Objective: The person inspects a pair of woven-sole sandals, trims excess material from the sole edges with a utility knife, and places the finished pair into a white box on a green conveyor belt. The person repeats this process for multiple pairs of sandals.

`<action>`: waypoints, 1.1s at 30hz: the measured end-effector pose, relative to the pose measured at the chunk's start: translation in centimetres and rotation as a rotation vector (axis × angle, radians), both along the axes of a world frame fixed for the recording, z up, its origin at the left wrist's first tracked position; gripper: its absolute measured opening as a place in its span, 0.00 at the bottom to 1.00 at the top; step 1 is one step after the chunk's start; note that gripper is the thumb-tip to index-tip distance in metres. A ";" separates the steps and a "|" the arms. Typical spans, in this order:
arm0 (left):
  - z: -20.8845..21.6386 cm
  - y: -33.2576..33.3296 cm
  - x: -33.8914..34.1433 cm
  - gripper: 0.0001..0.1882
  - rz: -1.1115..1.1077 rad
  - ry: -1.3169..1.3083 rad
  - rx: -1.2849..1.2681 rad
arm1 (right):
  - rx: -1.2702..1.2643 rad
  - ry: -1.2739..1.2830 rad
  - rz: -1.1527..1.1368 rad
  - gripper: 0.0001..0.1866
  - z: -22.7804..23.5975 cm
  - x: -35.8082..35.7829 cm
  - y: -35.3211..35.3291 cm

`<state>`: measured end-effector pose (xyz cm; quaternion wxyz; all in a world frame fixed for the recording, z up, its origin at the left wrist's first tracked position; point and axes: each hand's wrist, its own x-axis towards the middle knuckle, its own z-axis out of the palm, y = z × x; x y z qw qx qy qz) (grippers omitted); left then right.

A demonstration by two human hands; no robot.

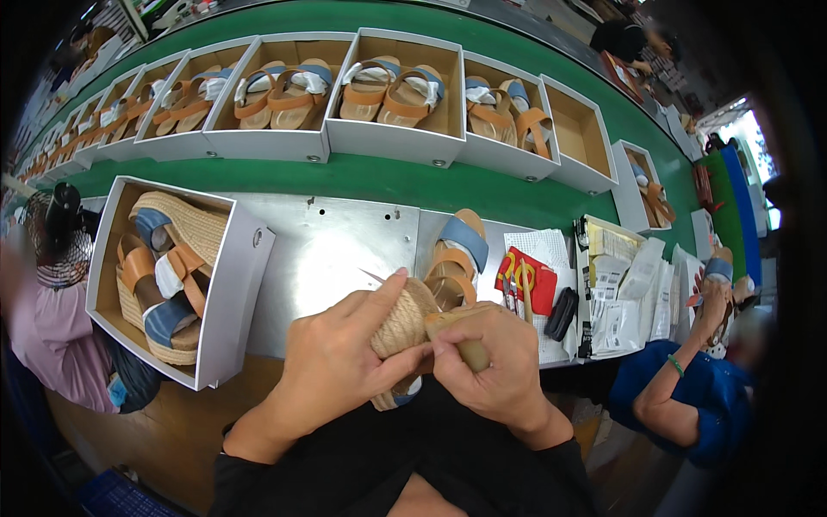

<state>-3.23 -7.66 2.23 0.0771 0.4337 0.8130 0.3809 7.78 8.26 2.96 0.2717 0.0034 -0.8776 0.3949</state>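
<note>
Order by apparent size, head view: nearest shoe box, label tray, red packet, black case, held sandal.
1. Nearest shoe box
2. Label tray
3. Red packet
4. Black case
Held sandal: unsure; left hand and right hand partly cover it.

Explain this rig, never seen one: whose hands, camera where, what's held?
No robot: a person's bare hands, seen by a fisheye camera worn on their head, looking down. The left hand has a woven-soled sandal in its grip; the right hand, a tan piece, partly hidden. Another sandal lies beyond on the metal table, with a red pouch and black case to its right. An open box of sandals stands at left; a row of boxes lines the green surface behind.
</note>
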 end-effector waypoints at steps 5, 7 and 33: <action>0.5 0.2 0.5 0.37 -0.069 0.003 0.005 | -0.089 0.034 -0.232 0.11 -0.5 -2.2 -0.4; 0.8 -0.4 0.0 0.38 -0.051 -0.087 -0.019 | -0.162 0.200 -0.250 0.11 -1.9 -2.3 -0.3; -1.7 -2.2 -3.1 0.23 0.239 -0.510 0.108 | -0.216 0.159 -0.587 0.19 -6.6 -1.1 2.9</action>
